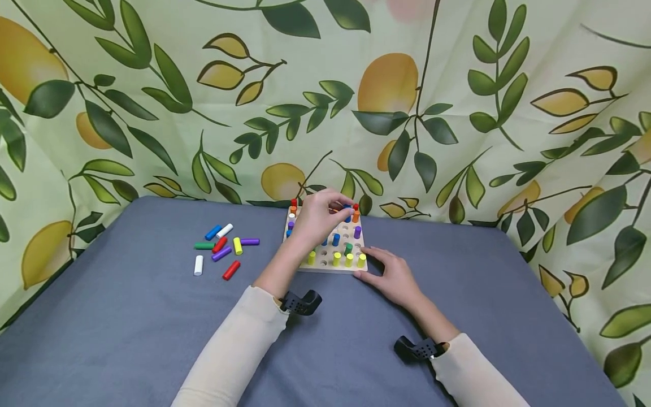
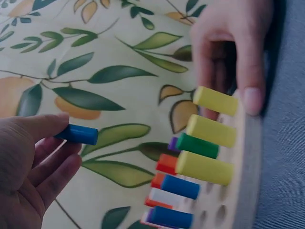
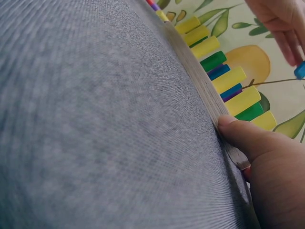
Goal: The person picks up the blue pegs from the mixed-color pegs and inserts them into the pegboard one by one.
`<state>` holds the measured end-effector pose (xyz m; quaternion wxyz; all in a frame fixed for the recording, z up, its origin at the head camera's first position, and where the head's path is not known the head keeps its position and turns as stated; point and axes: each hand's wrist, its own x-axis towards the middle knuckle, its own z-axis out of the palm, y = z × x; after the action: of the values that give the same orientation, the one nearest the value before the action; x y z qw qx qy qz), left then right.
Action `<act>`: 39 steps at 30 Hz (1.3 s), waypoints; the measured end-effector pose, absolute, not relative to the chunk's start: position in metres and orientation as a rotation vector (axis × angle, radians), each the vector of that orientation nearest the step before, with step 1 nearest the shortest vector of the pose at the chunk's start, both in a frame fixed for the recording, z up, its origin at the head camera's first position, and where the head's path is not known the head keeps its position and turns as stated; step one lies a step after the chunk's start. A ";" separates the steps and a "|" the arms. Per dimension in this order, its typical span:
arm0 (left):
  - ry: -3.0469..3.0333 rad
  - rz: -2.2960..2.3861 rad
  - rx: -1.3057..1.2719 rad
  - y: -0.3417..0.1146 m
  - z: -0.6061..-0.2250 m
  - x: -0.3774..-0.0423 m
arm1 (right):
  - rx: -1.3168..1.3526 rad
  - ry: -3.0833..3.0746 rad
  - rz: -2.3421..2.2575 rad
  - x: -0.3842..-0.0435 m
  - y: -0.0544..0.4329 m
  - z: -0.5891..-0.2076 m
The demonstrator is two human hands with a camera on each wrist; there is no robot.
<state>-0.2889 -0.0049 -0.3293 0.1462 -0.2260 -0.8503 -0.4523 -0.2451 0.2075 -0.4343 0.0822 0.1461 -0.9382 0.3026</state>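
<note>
A blue peg [image 2: 82, 135] is pinched between the thumb and fingertips of my left hand [image 1: 316, 217], held up over the far part of the wooden pegboard [image 1: 325, 270]. My right hand [image 1: 395, 278] grips the board's near right corner. Its thumb lies on the front edge in the right wrist view, and its fingers reach along the right side. Yellow pegs [image 1: 337, 259] stand upright in the front row. A green peg [image 1: 348, 249] and a purple peg [image 1: 357, 232] stand farther back, with blue, orange, red and white ones. My left hand and forearm hide part of the board.
Loose pegs lie scattered on the grey-blue cloth left of the board, among them a red peg [image 1: 231, 270], a white peg [image 1: 198, 265] and a yellow peg [image 1: 237, 246]. A leaf-and-fruit patterned curtain [image 1: 305, 85] hangs right behind the table.
</note>
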 end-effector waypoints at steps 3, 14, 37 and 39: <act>-2.458 -1.304 -0.610 -0.002 -0.339 -0.295 | 0.435 -2.804 0.900 -0.245 0.208 -0.433; -2.566 -1.285 -0.589 0.007 -0.369 -0.306 | 0.433 -2.806 0.903 -0.245 0.208 -0.434; -2.771 -1.218 -0.580 0.012 -0.384 -0.307 | 0.440 -2.795 0.897 -0.245 0.207 -0.433; -2.777 -1.218 -0.578 0.012 -0.384 -0.308 | 0.441 -2.796 0.896 -0.245 0.207 -0.433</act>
<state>-0.3078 0.0123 -0.3844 0.0274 -0.1871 -0.8993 -0.3944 -0.2448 0.2066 -0.4329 0.0863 0.1479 -0.9382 0.3008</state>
